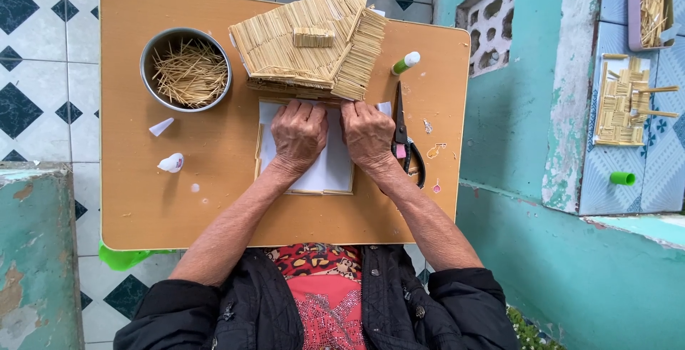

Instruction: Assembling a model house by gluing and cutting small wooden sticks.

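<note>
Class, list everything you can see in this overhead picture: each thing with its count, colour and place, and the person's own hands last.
Table: one, tan, centre.
Stick house model: one, straw-coloured, table's far edge.
Metal bowl: one, grey, holding thin sticks, far left of table.
White sheet: one, under both hands.
Scissors: one, black, right of the hands.
Glue tube: one, white and green, right of the model.
Stick panel: one, straw-coloured, blue ledge at right.
Left hand: at the model's near edge.
Right hand: beside it.
</note>
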